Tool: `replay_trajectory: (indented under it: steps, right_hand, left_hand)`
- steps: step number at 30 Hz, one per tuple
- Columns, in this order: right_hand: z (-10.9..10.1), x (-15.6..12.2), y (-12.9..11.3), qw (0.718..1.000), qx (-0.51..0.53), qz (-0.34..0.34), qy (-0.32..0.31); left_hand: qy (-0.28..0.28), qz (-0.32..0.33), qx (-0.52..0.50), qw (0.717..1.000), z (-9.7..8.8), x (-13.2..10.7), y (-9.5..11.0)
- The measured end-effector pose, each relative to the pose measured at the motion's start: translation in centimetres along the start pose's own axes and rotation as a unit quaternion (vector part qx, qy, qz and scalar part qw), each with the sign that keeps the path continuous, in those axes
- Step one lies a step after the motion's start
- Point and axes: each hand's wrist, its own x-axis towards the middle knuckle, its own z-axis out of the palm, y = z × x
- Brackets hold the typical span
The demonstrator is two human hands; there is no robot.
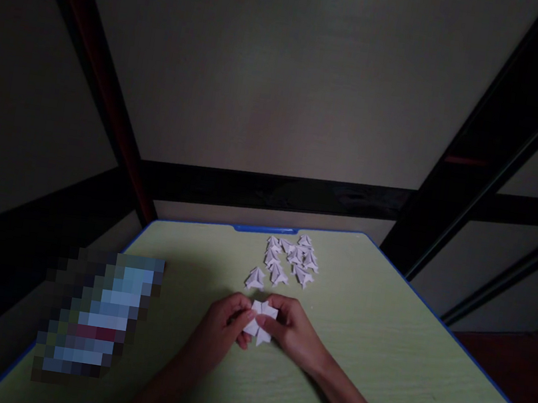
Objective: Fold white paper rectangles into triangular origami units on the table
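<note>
Between my two hands is a small folded white paper piece [259,335], with pointed flaps at its top and bottom. My left hand [228,322] pinches its left side, thumb on top. From the other side my right hand [287,322] grips it, the thumb pressed on the middle of the paper and the fingers behind its upper right edge. Just beyond my hands lies one folded paper figure [256,278]. Several more like it sit in a loose cluster [295,256] farther back on the table.
The pale green table [353,349] has a blue rim and a blue handle-like strip [266,231] at its far edge. A blurred-out, screen-like object [105,312] is at the left. Large panels with dark frames [270,191] rise behind the table.
</note>
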Motion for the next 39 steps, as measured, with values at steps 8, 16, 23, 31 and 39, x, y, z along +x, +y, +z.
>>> replay_trajectory:
  steps: [8,16,23,31,39]
  right_hand:
    - [0.0,0.1,0.3,0.995,-0.098,-0.013,0.012]
    - [-0.4,0.5,0.3,0.999,0.032,-0.007,0.035]
    - [-0.4,0.7,0.2,0.996,0.086,-0.001,0.038]
    - [0.0,0.5,-0.4,0.992,0.109,-0.004,0.070]
    - [0.0,0.5,-0.2,0.991,0.100,-0.005,0.083]
  left_hand:
    - [-0.011,0.004,0.027,1.000,-0.4,0.0,-0.6]
    - [0.009,0.012,-0.034,0.999,-0.1,0.2,-0.1]
    - [0.089,0.103,0.019,0.991,-0.4,-0.1,0.3]
    - [0.106,0.076,0.020,0.991,-0.1,-0.3,0.4]
    - [0.137,0.171,0.100,0.971,-0.2,-0.5,0.2]
